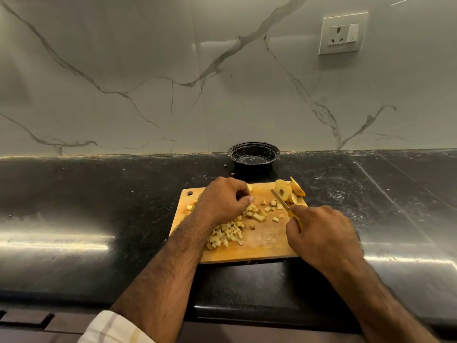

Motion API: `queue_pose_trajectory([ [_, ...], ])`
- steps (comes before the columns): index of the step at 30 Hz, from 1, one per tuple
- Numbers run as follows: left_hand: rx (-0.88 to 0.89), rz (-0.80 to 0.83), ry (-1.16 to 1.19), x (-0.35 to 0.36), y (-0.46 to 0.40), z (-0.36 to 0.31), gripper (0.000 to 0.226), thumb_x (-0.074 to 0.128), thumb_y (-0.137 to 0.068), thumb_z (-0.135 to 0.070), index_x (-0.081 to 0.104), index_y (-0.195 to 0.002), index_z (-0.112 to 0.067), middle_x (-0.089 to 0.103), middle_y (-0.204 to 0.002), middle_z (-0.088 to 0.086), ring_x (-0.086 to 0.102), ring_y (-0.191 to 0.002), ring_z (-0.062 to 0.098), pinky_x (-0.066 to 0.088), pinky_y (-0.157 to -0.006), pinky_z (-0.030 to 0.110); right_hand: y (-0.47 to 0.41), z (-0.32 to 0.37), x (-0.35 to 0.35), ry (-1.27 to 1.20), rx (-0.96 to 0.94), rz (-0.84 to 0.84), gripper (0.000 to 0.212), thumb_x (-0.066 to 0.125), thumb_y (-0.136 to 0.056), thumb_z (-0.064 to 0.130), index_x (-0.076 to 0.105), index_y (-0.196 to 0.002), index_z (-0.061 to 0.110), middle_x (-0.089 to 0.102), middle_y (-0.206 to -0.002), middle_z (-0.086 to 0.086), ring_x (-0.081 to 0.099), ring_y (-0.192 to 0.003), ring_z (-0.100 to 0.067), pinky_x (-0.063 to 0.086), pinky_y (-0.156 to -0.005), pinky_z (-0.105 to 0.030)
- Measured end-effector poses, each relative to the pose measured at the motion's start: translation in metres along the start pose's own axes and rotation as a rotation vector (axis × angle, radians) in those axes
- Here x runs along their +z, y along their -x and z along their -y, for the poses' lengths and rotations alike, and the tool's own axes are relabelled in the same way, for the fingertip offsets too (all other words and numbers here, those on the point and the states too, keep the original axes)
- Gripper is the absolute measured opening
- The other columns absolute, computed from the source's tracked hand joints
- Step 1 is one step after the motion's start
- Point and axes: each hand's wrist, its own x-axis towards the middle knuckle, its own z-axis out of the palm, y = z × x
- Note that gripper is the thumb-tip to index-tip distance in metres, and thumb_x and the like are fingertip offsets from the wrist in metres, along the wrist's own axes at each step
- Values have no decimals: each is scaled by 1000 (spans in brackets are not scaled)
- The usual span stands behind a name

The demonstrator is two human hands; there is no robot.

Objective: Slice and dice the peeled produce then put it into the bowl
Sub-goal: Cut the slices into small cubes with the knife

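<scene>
On the board, right hand grips knife, left hand curled

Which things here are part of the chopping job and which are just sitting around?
Part of the job: cutting board, diced pieces, uncut slices, knife in the right hand, left hand, black bowl.

Just there: wall socket, small crumbs on the counter.

Open bench left and right of the board. Bowl standing just behind it, slices crowding the far right corner, dice scattered mid-board.
</scene>
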Motion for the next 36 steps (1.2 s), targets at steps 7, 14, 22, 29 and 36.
queue_pose_trajectory([
  [7,3,13,-29,2,-2,-5,23,68,-97,-49,76,-107,-29,71,-95,-13,64,-90,4,61,-86,34,-1,6,-8,5,-68,130,35,48,-98,45,70,-123,32,71,-100,6,65,-90,-15,49,-72,-32],
  [14,2,27,-32,3,-3,-5,25,69,-96,-51,76,-108,-29,72,-98,-12,65,-92,5,61,-88,34,1,-2,-11,78,4,11,39,44,-96,45,71,-119,28,67,-81,7,63,-71,-14,59,-71,-37],
  [22,1,23,-47,4,-4,-4,25,68,-96,-51,75,-107,-30,71,-96,-13,65,-90,4,61,-87,35,1,4,-13,2,15,21,39,48,-95,46,70,-125,33,74,-96,4,67,-82,-17,59,-75,-37],
  [29,-1,6,-52,4,-2,-3,25,68,-96,-50,75,-108,-29,71,-98,-13,64,-92,4,60,-89,35,-1,2,-7,-17,4,147,36,48,-97,46,71,-121,31,64,-85,10,61,-79,-11,57,-76,-34],
  [36,-20,6,-49,2,-3,1,24,68,-97,-48,75,-111,-29,72,-102,-12,64,-96,5,59,-90,34,-8,-4,-1,-73,64,107,43,48,-91,48,70,-126,37,71,-94,5,66,-82,-16,60,-76,-39],
])
